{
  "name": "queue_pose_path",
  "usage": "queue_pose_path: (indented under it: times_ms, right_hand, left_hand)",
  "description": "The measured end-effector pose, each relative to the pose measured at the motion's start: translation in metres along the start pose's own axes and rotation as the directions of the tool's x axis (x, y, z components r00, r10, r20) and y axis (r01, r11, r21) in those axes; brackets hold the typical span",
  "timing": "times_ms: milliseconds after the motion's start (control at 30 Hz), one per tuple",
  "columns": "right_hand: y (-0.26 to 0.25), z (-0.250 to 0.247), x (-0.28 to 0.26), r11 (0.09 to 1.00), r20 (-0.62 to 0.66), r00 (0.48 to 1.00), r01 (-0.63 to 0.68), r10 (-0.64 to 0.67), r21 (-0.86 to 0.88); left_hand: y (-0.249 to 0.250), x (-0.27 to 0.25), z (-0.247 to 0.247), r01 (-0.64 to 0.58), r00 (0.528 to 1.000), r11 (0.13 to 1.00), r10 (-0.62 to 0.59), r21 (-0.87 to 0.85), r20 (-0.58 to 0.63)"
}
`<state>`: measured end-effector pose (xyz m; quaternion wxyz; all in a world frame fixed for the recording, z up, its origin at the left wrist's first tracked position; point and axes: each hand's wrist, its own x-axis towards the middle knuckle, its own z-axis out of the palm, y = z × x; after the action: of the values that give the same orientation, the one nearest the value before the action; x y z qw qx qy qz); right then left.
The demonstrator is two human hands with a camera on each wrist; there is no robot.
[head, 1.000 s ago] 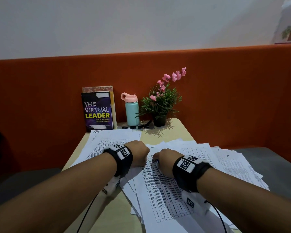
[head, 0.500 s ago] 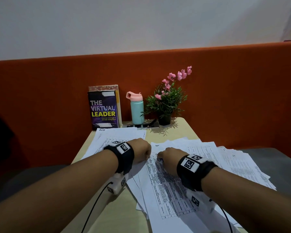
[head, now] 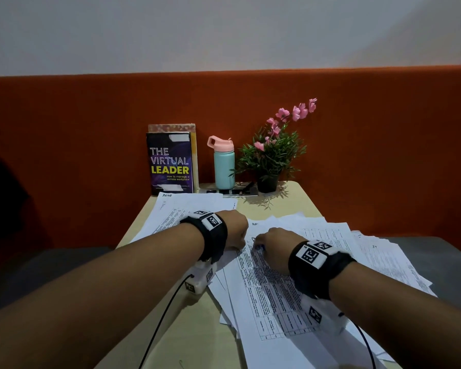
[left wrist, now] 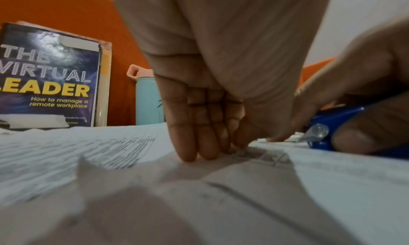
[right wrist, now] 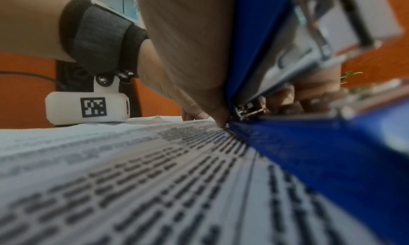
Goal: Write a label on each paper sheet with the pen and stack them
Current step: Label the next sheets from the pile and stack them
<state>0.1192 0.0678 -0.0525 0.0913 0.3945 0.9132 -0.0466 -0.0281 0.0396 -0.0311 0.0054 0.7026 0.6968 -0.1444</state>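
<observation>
- Step in hand, as I read it: labelling the top white printed paper sheet (head: 272, 283) of the loose pile on the beige wooden table (head: 285, 201).
- Right hand (head: 276, 247) is curled round the blue plastic pen (left wrist: 345, 126) and lying low on the sheet; the tip itself is hidden, so can't confirm contact with the paper.
- Left hand (head: 233, 230): fingers (left wrist: 199, 126) straight and together, tips pressed down on the sheet just beside the pen hand. Holds nothing.
- To do it well: keep that left press close to the writing spot so the top sheet doesn't slide on the ones under it; write in the blank top margin, clear of the printed table; lift the pen before pulling the sheet.
- Labelled stack (head: 186, 209) sits to the left, near the book; handwriting shows at its top corner. The sheet goes there next, edges squared.
- Counts: 1 pen, 2 hands, 2 paper groups (stack left, fanned pile right). Sheets per group can't be counted because they overlap.
- Back edge: 1 dark book (head: 169, 162) with another behind it, 1 teal bottle with pink lid (head: 224, 166), 1 potted plant with pink flowers (head: 273, 153).
</observation>
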Motion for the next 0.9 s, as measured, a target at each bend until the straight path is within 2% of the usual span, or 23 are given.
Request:
queue_pose_path:
  times_ms: [100, 267, 600, 700, 767, 833, 900]
  right_hand:
    - [0.001, 0.0, 0.001, 1.0, -0.004, 1.0, 0.011, -0.011, -0.007]
    - [0.001, 0.0, -0.001, 1.0, -0.015, 1.0, 0.019, -0.018, 0.021]
    - [0.001, -0.001, -0.001, 1.0, 0.009, 1.0, 0.005, -0.005, -0.006]
    - [0.001, -0.002, -0.002, 1.0, 0.0, 1.0, 0.017, -0.017, -0.003]
    - [0.001, -0.002, -0.003, 1.0, -0.008, 1.0, 0.021, -0.021, -0.003]
    - [0.0, -0.003, -0.004, 1.0, -0.006, 1.0, 0.018, -0.018, -0.003]
    - [-0.001, -0.003, -0.005, 1.0, -0.005, 1.0, 0.018, -0.018, -0.007]
  left_hand:
    - [0.006, -0.001, 0.003, -0.002, 1.0, 0.996, 0.003, 0.091, -0.009]
    - [0.01, -0.005, 0.004, -0.09, 0.994, 0.976, 0.1, 0.199, -0.041]
    - [-0.009, -0.009, -0.001, 0.04, 0.998, 0.996, -0.037, 0.081, -0.041]
    - [-0.012, -0.013, -0.009, 0.003, 0.996, 0.999, -0.007, -0.042, -0.093]
    - [-0.012, -0.014, -0.014, -0.053, 0.994, 0.976, 0.032, -0.211, -0.101]
    - [-0.01, -0.016, -0.015, -0.072, 0.997, 0.897, 0.055, -0.436, -0.052]
    - [-0.006, -0.02, -0.014, -0.082, 0.997, 0.839, 0.069, -0.537, -0.044]
